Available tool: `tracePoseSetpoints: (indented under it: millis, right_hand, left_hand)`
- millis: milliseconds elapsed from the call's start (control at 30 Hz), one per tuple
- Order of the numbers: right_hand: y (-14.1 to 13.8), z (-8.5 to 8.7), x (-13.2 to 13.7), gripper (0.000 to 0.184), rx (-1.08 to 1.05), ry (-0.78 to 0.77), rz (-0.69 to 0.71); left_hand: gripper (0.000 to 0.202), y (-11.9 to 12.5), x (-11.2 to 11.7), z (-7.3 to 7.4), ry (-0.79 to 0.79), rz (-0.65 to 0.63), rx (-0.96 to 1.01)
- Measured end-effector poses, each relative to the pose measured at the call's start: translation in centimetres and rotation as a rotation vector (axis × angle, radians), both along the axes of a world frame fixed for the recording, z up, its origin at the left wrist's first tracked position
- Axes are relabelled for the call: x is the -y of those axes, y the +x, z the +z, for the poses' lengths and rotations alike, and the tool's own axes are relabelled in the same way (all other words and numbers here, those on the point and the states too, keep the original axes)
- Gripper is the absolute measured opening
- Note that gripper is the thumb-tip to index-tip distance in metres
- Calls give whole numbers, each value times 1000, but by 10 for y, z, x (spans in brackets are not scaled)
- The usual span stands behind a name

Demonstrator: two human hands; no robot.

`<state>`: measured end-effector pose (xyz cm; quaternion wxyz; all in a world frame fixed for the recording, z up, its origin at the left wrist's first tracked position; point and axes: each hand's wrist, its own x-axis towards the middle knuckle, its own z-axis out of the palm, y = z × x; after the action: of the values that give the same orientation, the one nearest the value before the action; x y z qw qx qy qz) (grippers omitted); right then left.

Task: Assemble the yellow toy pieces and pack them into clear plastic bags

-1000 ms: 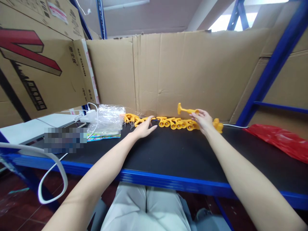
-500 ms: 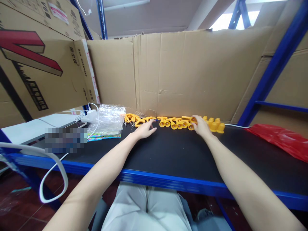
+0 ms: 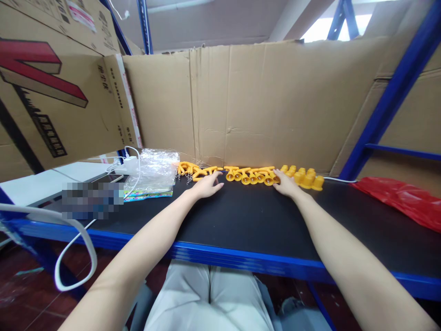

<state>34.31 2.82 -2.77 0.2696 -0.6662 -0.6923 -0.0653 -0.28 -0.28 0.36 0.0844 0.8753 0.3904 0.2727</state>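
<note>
A row of yellow plastic T-shaped parts (image 3: 251, 175) lies along the back of the black shelf top (image 3: 241, 220), against the cardboard wall. My left hand (image 3: 206, 185) rests flat and open on the black surface, fingertips just short of the loose yellow pieces (image 3: 193, 171) on the left. My right hand (image 3: 285, 185) lies on the surface with its fingers stretched out, touching the right end of the row and holding nothing. A cluster of yellow cap-like parts (image 3: 305, 177) sits just right of that hand.
A clear plastic bag (image 3: 153, 172) and a white charger with cable (image 3: 129, 162) lie at the left. A red plastic bag (image 3: 403, 200) lies at the right. Cardboard sheets (image 3: 268, 101) wall in the back and left; blue rack posts (image 3: 389, 101) stand at the right.
One second ago my right hand held a yellow T-shaped part raised above the row. It has set the part down into the row and now rests beside it. My left hand has stayed put.
</note>
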Motion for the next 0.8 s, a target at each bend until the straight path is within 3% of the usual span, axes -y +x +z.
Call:
tracePoseSetpoints:
  millis: [233, 533, 633, 800]
  right_hand:
    - [6, 6, 5, 71, -17, -41, 8]
    - [-6, 16, 13, 50, -47, -92, -25]
    - [-1, 21, 16, 50, -144, 22, -61]
    - [28, 17, 30, 54, -252, 348, -360]
  left_hand:
    - [46, 0, 1, 0, 1, 0, -9]
    - [47, 0, 0, 0, 7, -2, -12]
    - [46, 0, 0, 0, 11, -6, -6]
    - [44, 0, -2, -2, 27, 13, -17]
